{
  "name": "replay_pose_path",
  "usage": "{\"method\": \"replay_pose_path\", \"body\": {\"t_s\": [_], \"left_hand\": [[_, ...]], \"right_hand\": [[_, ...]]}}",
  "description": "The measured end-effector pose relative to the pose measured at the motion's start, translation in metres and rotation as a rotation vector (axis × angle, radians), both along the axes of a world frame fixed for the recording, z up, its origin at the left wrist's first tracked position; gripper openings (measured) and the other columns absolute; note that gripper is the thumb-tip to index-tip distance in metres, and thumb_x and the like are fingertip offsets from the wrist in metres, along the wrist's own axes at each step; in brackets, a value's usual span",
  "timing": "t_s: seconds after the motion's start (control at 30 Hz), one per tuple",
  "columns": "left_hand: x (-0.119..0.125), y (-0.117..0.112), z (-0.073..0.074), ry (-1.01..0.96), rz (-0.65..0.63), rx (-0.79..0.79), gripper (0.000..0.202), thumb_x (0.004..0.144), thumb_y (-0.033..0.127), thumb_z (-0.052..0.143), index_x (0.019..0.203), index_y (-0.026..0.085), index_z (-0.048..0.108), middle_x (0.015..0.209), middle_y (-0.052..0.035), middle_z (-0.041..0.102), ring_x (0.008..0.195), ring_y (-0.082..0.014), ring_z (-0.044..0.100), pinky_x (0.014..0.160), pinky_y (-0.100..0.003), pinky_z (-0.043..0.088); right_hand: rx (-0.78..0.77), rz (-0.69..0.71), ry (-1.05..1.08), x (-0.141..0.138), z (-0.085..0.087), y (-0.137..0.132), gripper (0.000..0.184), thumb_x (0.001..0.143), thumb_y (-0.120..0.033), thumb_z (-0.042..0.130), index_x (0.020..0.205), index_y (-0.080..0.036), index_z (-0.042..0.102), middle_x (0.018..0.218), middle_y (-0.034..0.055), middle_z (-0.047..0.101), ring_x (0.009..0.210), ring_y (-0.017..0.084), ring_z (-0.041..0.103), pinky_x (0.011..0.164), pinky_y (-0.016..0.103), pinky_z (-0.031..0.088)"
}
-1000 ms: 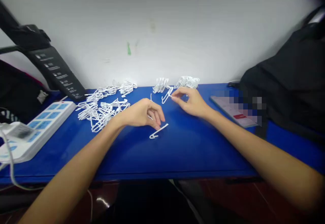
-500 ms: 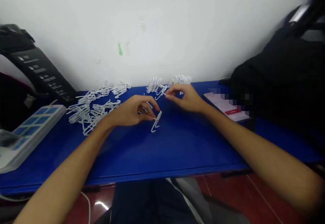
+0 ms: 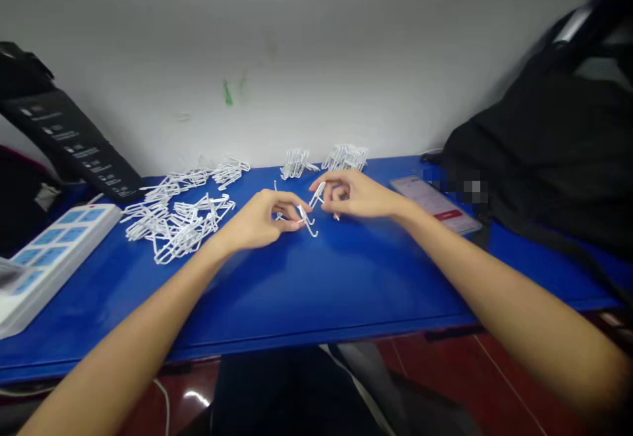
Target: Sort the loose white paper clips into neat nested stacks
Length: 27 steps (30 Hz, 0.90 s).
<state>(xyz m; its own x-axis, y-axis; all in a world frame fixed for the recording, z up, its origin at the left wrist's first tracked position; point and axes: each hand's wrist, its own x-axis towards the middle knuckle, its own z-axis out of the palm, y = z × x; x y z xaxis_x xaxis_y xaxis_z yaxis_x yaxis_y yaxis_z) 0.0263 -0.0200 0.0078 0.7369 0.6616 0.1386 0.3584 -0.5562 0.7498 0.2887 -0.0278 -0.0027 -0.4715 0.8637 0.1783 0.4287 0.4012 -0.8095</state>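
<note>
One bent white wire hook (image 3: pixel 306 221) sits at the tips of the left hand (image 3: pixel 260 221), just above the blue tabletop (image 3: pixel 346 278), and a second, similar white wire hook (image 3: pixel 317 194) stands tilted in the pinch of the right hand (image 3: pixel 359 195), near the middle of the frame. The left fingers (image 3: pixel 289 206) are curled and pinched together on the first hook, while the right fingers (image 3: pixel 332 190) are bent around the second; the two hooks are very close, though at this size it is hard to say whether they interlock. To the left of the hands lies a loose, tangled heap of white wire hooks (image 3: pixel 173 228), and two smaller clusters of hooks (image 3: pixel 295 164) (image 3: pixel 346 157) rest against the wall at the back edge of the tabletop. At the lower left lies a white power strip with blue panels (image 3: pixel 54 264), with a black printed box (image 3: pixel 64 139) leaning at the upper left. At the right, a phone with a pale screen (image 3: pixel 435 204) lies partly pixelated on the tabletop, beside a black fabric bag (image 3: pixel 534 146) at the upper right.
</note>
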Motion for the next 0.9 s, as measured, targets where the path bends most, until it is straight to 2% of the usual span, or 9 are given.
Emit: {"method": "replay_pose_path", "body": {"t_s": [0.1, 0.2, 0.3, 0.37, 0.47, 0.6, 0.73, 0.83, 0.9], "left_hand": [[0.0, -0.001, 0.001, 0.034, 0.036, -0.002, 0.029, 0.086, 0.018, 0.076, 0.115, 0.016, 0.079, 0.086, -0.0055, 0.082, 0.085, -0.0205, 0.079, 0.086, -0.032, 0.06], [-0.002, -0.002, 0.004, 0.061, 0.057, 0.009, 0.032, 0.085, 0.018, 0.077, 0.117, 0.016, 0.08, 0.087, -0.0058, 0.083, 0.085, -0.0219, 0.08, 0.085, -0.033, 0.061], [-0.006, -0.001, 0.008, 0.079, 0.078, 0.048, 0.036, 0.082, 0.019, 0.079, 0.118, 0.016, 0.081, 0.088, -0.0066, 0.084, 0.085, -0.0229, 0.08, 0.084, -0.033, 0.062], [-0.007, 0.001, 0.008, 0.092, 0.087, 0.077, 0.039, 0.081, 0.022, 0.081, 0.119, 0.016, 0.082, 0.089, -0.0069, 0.084, 0.084, -0.0232, 0.08, 0.084, -0.033, 0.063], [-0.008, 0.003, 0.007, 0.112, 0.112, 0.078, 0.039, 0.079, 0.024, 0.085, 0.117, 0.016, 0.083, 0.09, -0.0077, 0.084, 0.084, -0.0242, 0.081, 0.081, -0.033, 0.063], [-0.006, 0.0, 0.006, 0.096, 0.167, 0.028, 0.036, 0.076, 0.025, 0.087, 0.11, 0.014, 0.085, 0.09, -0.0101, 0.084, 0.081, -0.0249, 0.08, 0.076, -0.033, 0.064], [-0.005, -0.003, 0.005, 0.067, 0.19, -0.038, 0.039, 0.074, 0.023, 0.086, 0.111, 0.01, 0.083, 0.088, -0.0112, 0.084, 0.074, -0.0229, 0.079, 0.066, -0.029, 0.062], [-0.006, -0.002, 0.003, 0.054, 0.196, -0.055, 0.034, 0.076, 0.02, 0.082, 0.108, 0.01, 0.083, 0.084, -0.0096, 0.083, 0.074, -0.0216, 0.078, 0.068, -0.028, 0.061], [-0.007, -0.001, 0.002, 0.053, 0.179, -0.066, 0.031, 0.077, 0.021, 0.082, 0.106, 0.01, 0.082, 0.08, -0.0089, 0.082, 0.072, -0.0213, 0.078, 0.067, -0.027, 0.061]], "right_hand": [[0.01, -0.017, -0.006, -0.001, 0.003, -0.002, 0.033, 0.091, -0.04, 0.072, 0.113, -0.016, 0.076, 0.076, 0.0038, 0.076, 0.059, 0.016, 0.07, 0.058, 0.027, 0.051], [0.16, -0.101, -0.092, 0.001, 0.005, -0.003, 0.032, 0.096, -0.046, 0.066, 0.092, -0.017, 0.077, 0.066, 0.0007, 0.07, 0.054, 0.013, 0.06, 0.057, 0.026, 0.043], [0.395, -0.18, -0.189, 0.002, 0.007, -0.005, 0.036, 0.095, -0.041, 0.066, 0.067, -0.017, 0.065, 0.055, -0.0025, 0.055, 0.055, 0.012, 0.05, 0.058, 0.027, 0.035], [0.473, -0.19, -0.206, 0.001, 0.007, -0.006, 0.037, 0.092, -0.036, 0.066, 0.061, -0.018, 0.057, 0.055, -0.003, 0.052, 0.056, 0.011, 0.048, 0.059, 0.028, 0.034], [0.519, -0.223, -0.211, -0.004, 0.002, -0.007, 0.036, 0.089, -0.031, 0.066, 0.058, -0.019, 0.052, 0.052, -0.0031, 0.052, 0.053, 0.011, 0.047, 0.059, 0.028, 0.033], [0.548, -0.262, -0.234, -0.017, -0.005, -0.01, 0.036, 0.088, -0.03, 0.066, 0.056, -0.019, 0.053, 0.051, -0.0013, 0.058, 0.051, 0.012, 0.052, 0.059, 0.029, 0.036], [0.515, -0.295, -0.243, -0.033, -0.006, -0.017, 0.041, 0.094, -0.043, 0.065, 0.062, -0.019, 0.064, 0.058, 0.0022, 0.068, 0.053, 0.014, 0.059, 0.06, 0.029, 0.039], [0.412, -0.247, -0.193, -0.041, -0.005, -0.023, 0.047, 0.097, -0.053, 0.064, 0.066, -0.018, 0.07, 0.062, 0.0039, 0.073, 0.057, 0.016, 0.064, 0.061, 0.029, 0.043], [0.353, -0.228, -0.147, -0.043, -0.005, -0.025, 0.045, 0.097, -0.056, 0.064, 0.076, -0.018, 0.075, 0.064, 0.0039, 0.074, 0.058, 0.017, 0.066, 0.061, 0.029, 0.045]]}}
